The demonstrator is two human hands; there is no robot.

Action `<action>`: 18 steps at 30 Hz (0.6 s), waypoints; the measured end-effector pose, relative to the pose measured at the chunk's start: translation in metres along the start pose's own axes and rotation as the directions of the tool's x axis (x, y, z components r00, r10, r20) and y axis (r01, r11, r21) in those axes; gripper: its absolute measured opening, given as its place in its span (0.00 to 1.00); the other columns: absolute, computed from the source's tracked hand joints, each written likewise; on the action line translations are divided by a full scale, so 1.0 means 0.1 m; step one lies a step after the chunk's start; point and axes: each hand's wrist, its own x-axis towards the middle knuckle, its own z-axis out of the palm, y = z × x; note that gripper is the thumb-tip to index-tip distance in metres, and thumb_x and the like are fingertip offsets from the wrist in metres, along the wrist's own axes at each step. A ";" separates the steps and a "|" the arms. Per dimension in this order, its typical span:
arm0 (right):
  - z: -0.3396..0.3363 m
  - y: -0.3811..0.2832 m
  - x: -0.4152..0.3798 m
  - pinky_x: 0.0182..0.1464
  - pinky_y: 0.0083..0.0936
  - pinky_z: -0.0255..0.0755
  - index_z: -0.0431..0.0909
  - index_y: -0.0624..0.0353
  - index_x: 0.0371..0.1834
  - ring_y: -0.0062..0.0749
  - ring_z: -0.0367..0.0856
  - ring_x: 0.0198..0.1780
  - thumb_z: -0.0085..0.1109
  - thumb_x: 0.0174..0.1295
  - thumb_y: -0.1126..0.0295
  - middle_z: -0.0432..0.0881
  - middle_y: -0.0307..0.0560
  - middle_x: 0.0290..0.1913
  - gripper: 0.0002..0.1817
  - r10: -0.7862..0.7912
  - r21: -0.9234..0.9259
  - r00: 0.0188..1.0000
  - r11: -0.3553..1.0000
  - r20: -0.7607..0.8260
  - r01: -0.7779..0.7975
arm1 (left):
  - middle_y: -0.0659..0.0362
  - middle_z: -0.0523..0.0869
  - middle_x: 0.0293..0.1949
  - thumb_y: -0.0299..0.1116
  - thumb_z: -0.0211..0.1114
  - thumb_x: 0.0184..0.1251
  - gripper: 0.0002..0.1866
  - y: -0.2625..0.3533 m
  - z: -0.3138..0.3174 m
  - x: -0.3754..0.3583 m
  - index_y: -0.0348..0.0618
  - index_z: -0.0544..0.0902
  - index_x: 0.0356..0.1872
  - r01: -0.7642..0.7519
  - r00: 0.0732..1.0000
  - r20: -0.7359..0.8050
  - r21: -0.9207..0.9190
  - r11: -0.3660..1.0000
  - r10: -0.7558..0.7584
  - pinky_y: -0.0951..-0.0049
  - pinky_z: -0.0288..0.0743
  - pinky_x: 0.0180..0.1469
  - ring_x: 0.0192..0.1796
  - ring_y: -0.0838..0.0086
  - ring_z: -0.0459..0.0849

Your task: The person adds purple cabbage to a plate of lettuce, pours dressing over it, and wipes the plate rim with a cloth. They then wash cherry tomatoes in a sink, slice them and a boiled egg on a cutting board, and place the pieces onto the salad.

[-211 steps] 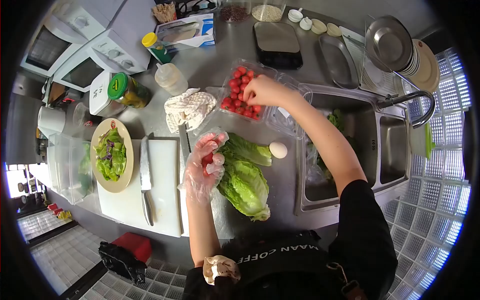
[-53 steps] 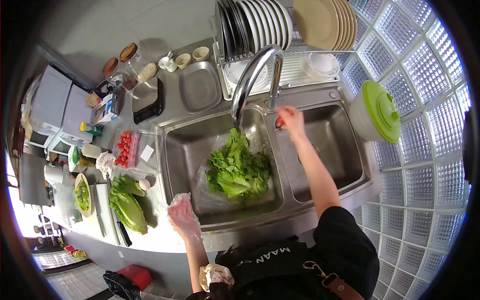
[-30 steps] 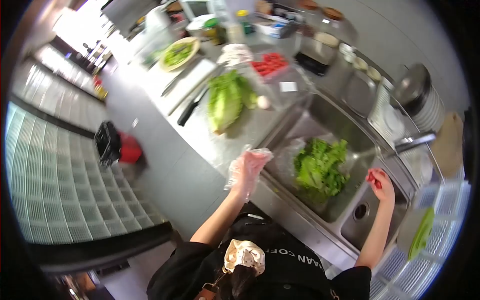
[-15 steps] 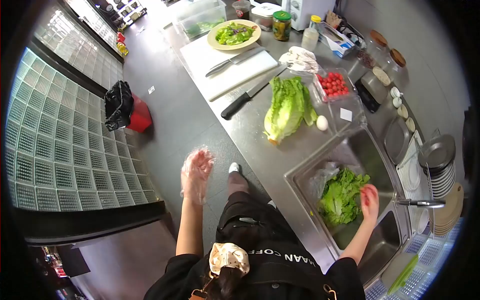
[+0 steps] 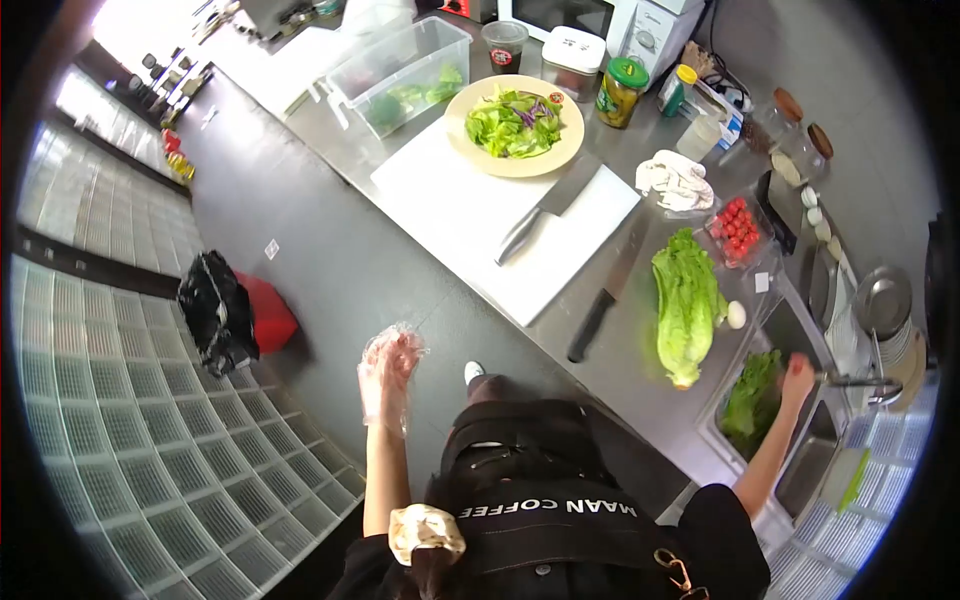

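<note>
Above the floor, your left hand was half spread; your right hand was near the leaves in the sink, its grip I could not tell.

The right fingers (blurred) are barely discernible.

This was a kitchen, apparently a coffee shop's, since the black apron read "MAAN COFFEE". A steel counter bore a cutting board, knives, a plate of salad and a jar; a microwave stood behind, and leafy greens lay in a sink.
</note>
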 end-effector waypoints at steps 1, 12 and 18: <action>-0.24 -0.97 0.06 0.40 0.31 0.73 0.80 0.58 0.43 0.41 0.78 0.35 0.54 0.61 0.74 0.79 0.48 0.35 0.09 0.003 0.122 0.985 0.992 -0.171 0.018 | 0.54 0.83 0.42 0.30 0.61 0.65 0.14 0.10 0.00 0.15 0.34 0.75 0.48 0.022 1.000 0.020 0.026 0.999 -0.022 0.73 0.78 0.45 0.43 0.69 0.83; 0.88 -6.34 -0.45 0.43 0.25 0.71 0.76 0.61 0.36 0.36 0.70 0.50 0.54 0.51 0.76 0.72 0.45 0.42 0.08 -0.878 0.655 0.462 0.279 -0.122 0.703 | 0.53 0.85 0.38 0.29 0.61 0.63 0.13 0.32 1.20 1.52 0.36 0.79 0.47 -0.659 0.751 0.595 0.648 0.381 0.286 0.75 0.77 0.39 0.39 0.72 0.84; 0.99 -6.42 -0.37 0.60 0.44 0.57 0.70 0.63 0.53 0.46 0.61 0.61 0.66 0.43 0.63 0.69 0.52 0.56 0.31 -0.842 0.564 0.535 0.479 0.076 0.673 | 0.45 0.74 0.56 0.28 0.58 0.63 0.24 -0.11 1.29 1.83 0.30 0.67 0.60 -0.810 0.579 0.772 0.582 0.076 0.261 0.57 0.66 0.56 0.56 0.53 0.73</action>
